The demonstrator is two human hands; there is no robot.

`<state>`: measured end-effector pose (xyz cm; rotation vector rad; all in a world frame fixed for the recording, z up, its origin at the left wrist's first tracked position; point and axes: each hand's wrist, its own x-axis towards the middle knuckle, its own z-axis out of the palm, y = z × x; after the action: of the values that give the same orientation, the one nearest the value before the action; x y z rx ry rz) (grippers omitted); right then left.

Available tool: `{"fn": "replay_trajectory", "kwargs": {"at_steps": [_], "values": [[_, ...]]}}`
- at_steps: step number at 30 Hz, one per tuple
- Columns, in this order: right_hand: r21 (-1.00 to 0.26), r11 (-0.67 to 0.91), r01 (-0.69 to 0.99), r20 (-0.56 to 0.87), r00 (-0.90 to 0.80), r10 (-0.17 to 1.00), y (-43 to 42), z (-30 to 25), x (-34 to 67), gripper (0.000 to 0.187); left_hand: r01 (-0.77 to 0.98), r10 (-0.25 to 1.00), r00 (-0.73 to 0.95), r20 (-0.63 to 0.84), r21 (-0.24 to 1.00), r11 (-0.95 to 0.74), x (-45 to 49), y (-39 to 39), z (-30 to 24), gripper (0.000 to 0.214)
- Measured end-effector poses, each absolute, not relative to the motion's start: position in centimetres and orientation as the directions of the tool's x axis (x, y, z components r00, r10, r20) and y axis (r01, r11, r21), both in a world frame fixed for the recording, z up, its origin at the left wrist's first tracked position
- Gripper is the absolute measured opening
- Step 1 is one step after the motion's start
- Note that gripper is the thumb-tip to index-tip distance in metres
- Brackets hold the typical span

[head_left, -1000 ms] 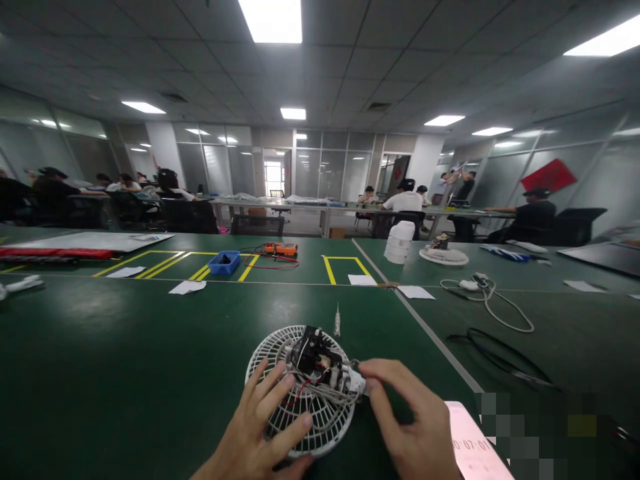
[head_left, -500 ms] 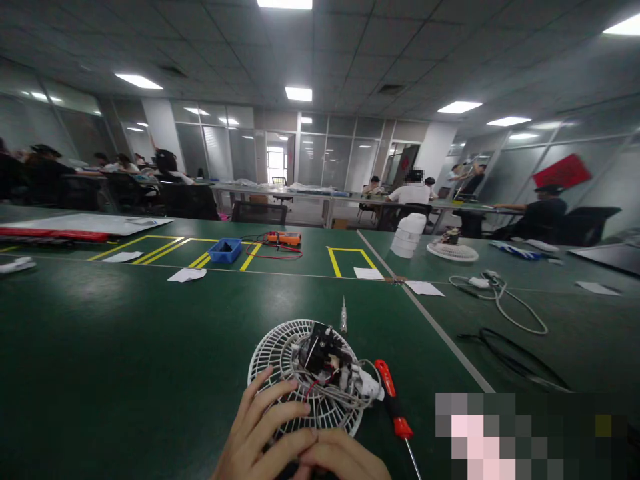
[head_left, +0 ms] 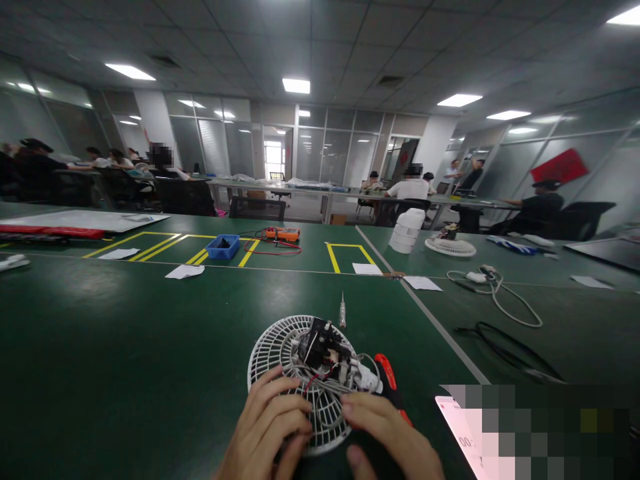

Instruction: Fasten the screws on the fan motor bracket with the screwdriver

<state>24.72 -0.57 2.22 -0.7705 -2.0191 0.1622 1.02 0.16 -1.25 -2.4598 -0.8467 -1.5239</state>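
A white round fan grille point(head_left: 273, 350) lies before me on the green table, with an exposed black motor assembly point(head_left: 320, 343) and bundled grey cable on it. My left hand point(head_left: 275, 420) curls its fingers over the grille's near left side, its thumb low by the rim. At the near right side is my right hand point(head_left: 390, 430), fingers outstretched and thumb apart, fingertips close to the cable loop; whether they touch it I cannot tell. A red-and-black screwdriver point(head_left: 385, 370) lies right of the grille, partly hidden behind my right hand. Beyond the grille rests a small clear-handled screwdriver point(head_left: 343, 313).
A blue bin point(head_left: 223, 247) and an orange multimeter point(head_left: 283, 234) with red leads stand farther back. To the right are a white container point(head_left: 407, 231), another fan grille point(head_left: 450, 247), a grey cable point(head_left: 520, 310) and a black cable point(head_left: 510, 357). A lit phone point(head_left: 460, 433) lies near right.
My right hand has moved right, away from my left hand, and its fingers have spread. It now covers the red screwdriver's lower part. My left fingers are more curled.
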Motion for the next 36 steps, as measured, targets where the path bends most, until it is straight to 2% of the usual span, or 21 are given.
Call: {"fn": "replay_trajectory", "kwargs": {"at_steps": [3,6,9,12,15,18,21,24,28,31,33,36], "values": [[-0.5,0.622,0.603,0.749,-0.06,0.66,-0.3,2.8,26.1,0.028,0.538,0.461,0.283,0.841,0.259,-0.802,0.5,0.2,-1.3,0.023],[-0.528,0.482,0.699,0.722,0.07,0.688,0.3,3.1,26.6,0.019,0.557,0.495,0.214,0.842,0.312,-0.77,0.0,0.3,-1.3,0.023],[-0.545,0.393,0.741,0.648,0.075,0.758,0.8,3.2,26.6,0.022,0.546,0.5,0.187,0.846,0.334,-0.769,-0.2,0.4,-1.4,0.022],[-0.58,0.27,0.768,0.532,0.106,0.84,1.2,3.4,27.0,0.032,0.539,0.508,0.204,0.837,0.337,-0.772,-0.1,0.4,-1.5,0.019],[-0.571,0.091,0.816,0.356,0.146,0.923,1.7,3.4,27.8,0.044,0.544,0.516,0.221,0.827,0.334,-0.769,-0.1,0.4,-1.6,0.017],[-0.481,-0.054,0.875,0.126,0.13,0.983,2.1,3.0,28.4,0.057,0.548,0.526,0.211,0.824,0.346,-0.762,0.0,0.4,-1.7,0.017],[-0.409,-0.088,0.908,-0.033,0.082,0.996,2.2,2.5,28.5,0.064,0.544,0.518,0.199,0.832,0.346,-0.764,0.1,0.4,-1.7,0.017],[-0.406,-0.089,0.909,-0.074,0.064,0.995,2.2,2.4,28.5,0.063,0.542,0.511,0.188,0.839,0.345,-0.766,0.0,0.4,-1.9,0.018],[-0.444,-0.103,0.89,-0.048,0.091,0.995,2.3,2.6,28.8,0.061,0.55,0.516,0.18,0.837,0.349,-0.759,-0.1,0.5,-2.1,0.014],[-0.547,-0.081,0.833,0.064,0.139,0.988,2.4,2.8,28.9,0.057,0.557,0.503,0.176,0.846,0.336,-0.76,-0.2,0.6,-1.8,0.013],[-0.703,-0.044,0.71,0.116,0.175,0.978,2.5,3.1,28.7,0.056,0.561,0.487,0.165,0.857,0.325,-0.762,-0.1,0.6,-1.6,0.015],[-0.937,0.016,0.348,0.078,0.167,0.983,2.3,3.8,28.1,0.064,0.562,0.476,0.139,0.868,0.326,-0.76,0.0,0.5,-1.3,0.014]]}}
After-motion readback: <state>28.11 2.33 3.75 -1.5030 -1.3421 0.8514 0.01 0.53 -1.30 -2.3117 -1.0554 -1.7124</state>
